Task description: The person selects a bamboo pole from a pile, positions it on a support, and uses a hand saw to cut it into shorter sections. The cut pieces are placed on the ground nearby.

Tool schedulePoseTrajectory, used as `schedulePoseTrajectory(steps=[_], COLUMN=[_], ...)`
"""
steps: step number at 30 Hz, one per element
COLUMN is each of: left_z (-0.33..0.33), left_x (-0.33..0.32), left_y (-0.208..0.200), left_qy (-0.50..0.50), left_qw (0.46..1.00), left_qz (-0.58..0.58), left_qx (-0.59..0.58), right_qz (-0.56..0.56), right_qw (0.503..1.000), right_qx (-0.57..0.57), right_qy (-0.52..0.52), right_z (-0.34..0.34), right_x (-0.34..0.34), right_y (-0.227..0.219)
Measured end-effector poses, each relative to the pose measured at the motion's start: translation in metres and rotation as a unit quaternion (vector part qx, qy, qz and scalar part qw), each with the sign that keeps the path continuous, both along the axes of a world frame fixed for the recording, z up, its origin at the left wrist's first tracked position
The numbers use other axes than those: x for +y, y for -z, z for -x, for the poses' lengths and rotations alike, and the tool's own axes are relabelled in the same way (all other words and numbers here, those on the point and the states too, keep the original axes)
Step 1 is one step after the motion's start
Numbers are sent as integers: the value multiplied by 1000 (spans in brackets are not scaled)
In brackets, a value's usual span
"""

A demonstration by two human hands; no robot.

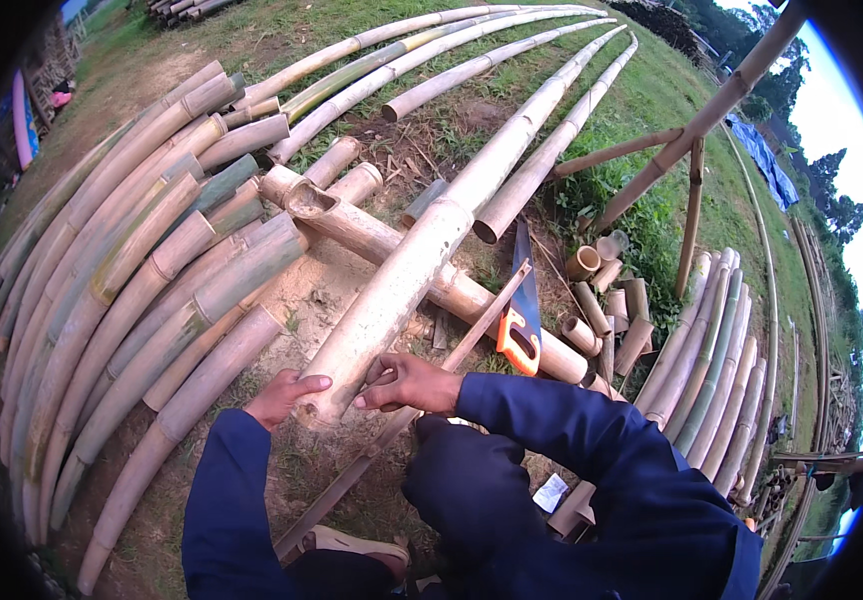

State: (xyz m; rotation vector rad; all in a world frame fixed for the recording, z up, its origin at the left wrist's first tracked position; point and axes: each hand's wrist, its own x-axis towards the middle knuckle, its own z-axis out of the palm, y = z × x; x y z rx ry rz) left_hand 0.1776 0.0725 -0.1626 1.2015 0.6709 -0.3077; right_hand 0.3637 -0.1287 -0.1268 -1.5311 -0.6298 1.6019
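Observation:
A thick pale bamboo pole (pixel 392 280) stretches away from me, its near end between my hands. My left hand (pixel 286 399) grips that end from the left, thumb on top and the other fingers mostly hidden. On the pole's right side, my right hand (pixel 414 384) is closed, with fingertips pinched near the end; whatever sits between them is too small to make out. A long, narrow split bamboo strip (pixel 482 322) slants by my right hand, passing partly behind it. A hand saw with an orange handle (pixel 520 342) leans at the crosswise bamboo log beyond my right sleeve.
The crosswise bamboo log (pixel 377 237) supports the pole. Many cut bamboo lengths (pixel 152 300) lie piled at the left, others (pixel 707 350) at the right. Short bamboo pieces (pixel 612 300) cluster beside a bamboo post frame (pixel 692 130). Sawdust (pixel 307 290) covers the ground near the log.

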Motion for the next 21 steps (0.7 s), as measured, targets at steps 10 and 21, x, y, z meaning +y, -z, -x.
schedulePoseTrajectory(steps=[10, 21], left_z=[127, 115], left_x=[-34, -28], left_y=[49, 44], left_qy=[4, 87], left_qw=[998, 977], left_qz=[1, -190], left_qx=[65, 50], right_qz=[-125, -151], right_qw=[979, 953], right_qx=[-163, -224], right_qy=[3, 135], right_z=[4, 32], right_x=[-91, -192], right_y=[-78, -112])
